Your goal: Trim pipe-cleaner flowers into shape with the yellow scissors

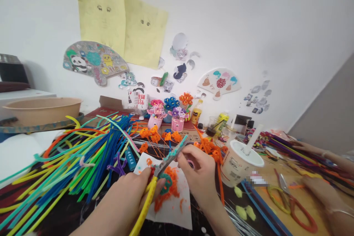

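Observation:
My left hand is closed around yellow-handled scissors, near their pivot. Their grey blades slant up and right toward my other hand. Against the blades lies a fuzzy teal pipe cleaner, pinched by the fingers of my right hand. A curled teal piece shows beside my left fingers; whether it joins the same strand I cannot tell. Beneath both hands, a white paper sheet carries orange fluff clippings. Orange pipe-cleaner flowers on wire stems lie just beyond.
Coloured pipe cleaners are heaped on the left. A lidded cup with a straw stands right, near orange-and-yellow scissors. Another person's hand is at far right. Small flower pots and bottles stand by the wall.

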`<state>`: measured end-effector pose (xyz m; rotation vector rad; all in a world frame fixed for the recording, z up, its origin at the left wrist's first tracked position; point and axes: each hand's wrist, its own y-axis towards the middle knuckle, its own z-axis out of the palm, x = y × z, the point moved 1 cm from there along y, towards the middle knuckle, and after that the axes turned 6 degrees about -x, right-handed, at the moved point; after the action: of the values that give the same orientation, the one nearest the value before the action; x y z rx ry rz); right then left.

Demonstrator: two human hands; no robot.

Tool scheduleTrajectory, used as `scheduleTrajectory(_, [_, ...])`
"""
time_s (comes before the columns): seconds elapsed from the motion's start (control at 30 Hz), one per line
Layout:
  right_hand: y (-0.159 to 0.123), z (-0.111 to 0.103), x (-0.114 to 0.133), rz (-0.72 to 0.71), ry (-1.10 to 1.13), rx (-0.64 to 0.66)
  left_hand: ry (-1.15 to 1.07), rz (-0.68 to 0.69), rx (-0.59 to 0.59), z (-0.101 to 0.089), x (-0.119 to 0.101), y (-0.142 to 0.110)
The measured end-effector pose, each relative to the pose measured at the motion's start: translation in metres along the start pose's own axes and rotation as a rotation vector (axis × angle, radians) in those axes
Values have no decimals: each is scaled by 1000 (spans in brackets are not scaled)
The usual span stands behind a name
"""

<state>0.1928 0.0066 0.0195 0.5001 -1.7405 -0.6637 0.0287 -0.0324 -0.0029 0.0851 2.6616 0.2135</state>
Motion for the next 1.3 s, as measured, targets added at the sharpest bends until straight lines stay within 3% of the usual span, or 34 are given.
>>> scheduleTrajectory(0.17, [9, -7, -3, 31, 78, 144, -25, 41, 1, -6, 3, -2])
scheduleTrajectory(0.4, [13, -13, 0, 112, 180, 198, -87, 115, -3, -7, 7, 0])
scheduleTrajectory(0.67, [12, -11, -2, 235, 278, 216, -132, 110, 85, -18, -1, -2])
scheduleTrajectory(0.87, [10, -7, -6, 319, 409, 172, -158, 128, 51, -3, 7, 2])
scheduleTrajectory(1.0, [7, -3, -9, 315, 414, 109, -116, 80, 99, 7, 15, 3])
scheduleTrajectory(1.3, [6, 2, -3, 265, 313, 13, -17, 48, 76, -2, 10, 0])
